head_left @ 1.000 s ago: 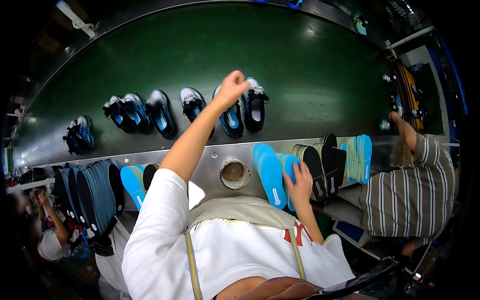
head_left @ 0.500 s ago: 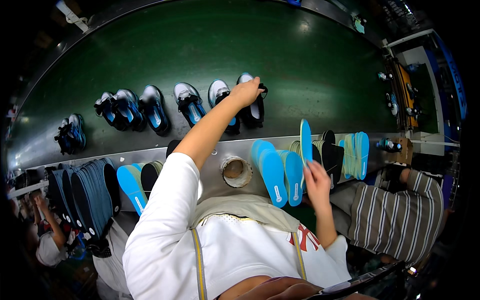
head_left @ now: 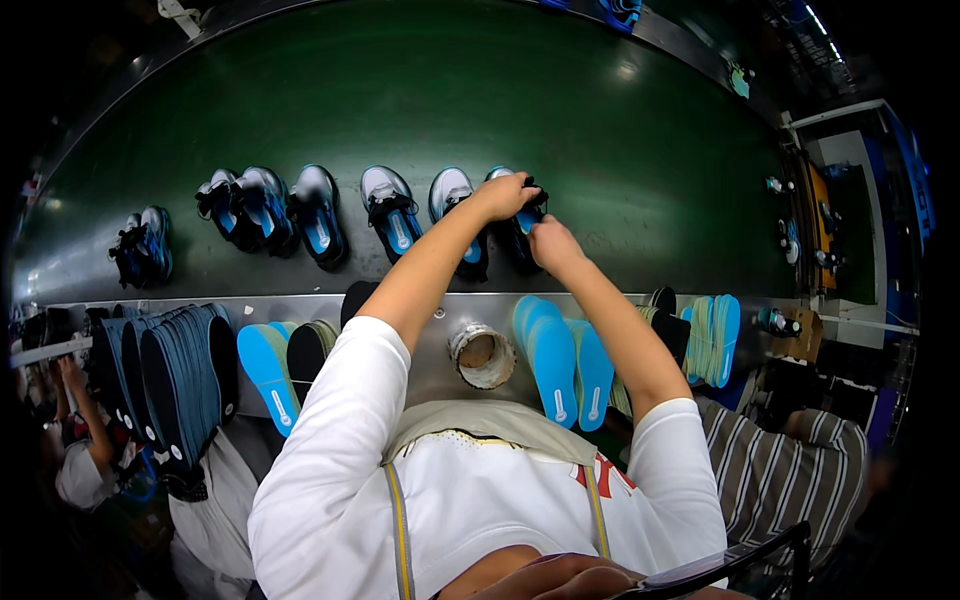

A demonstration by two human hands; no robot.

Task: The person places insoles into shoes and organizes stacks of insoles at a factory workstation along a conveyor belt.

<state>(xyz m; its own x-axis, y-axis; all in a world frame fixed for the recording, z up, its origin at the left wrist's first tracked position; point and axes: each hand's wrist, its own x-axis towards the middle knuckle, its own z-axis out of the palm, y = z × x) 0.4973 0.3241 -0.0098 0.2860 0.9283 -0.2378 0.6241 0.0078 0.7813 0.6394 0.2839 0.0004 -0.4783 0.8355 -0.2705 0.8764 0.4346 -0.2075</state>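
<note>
A silver, blue and black sports shoe (head_left: 500, 173) stands on the green belt with its toe pointing away from me. My left hand (head_left: 504, 195) reaches across it, fingers closed on the black tongue and laces. At the shoe's opening, my right hand (head_left: 553, 246) is closed on a blue insole (head_left: 526, 221), whose front part is inside the shoe; my fingers hide its heel end. Just left of this shoe stands another one (head_left: 452, 184) with a blue insole inside, partly covered by my left forearm. Further left is a third shoe (head_left: 386, 185), insole showing.
More shoes (head_left: 316, 215) line the green belt (head_left: 450, 90) to the left. On the metal ledge (head_left: 440, 345) nearer me are blue insole stacks (head_left: 545, 350), dark insole stacks (head_left: 178, 385) and a crusted round pot (head_left: 482, 357). A person in a striped shirt (head_left: 780, 470) is at right.
My right hand has carried the blue insole from beside the stacks up and left into the shoe. My left hand stays at the same shoe's tongue.
</note>
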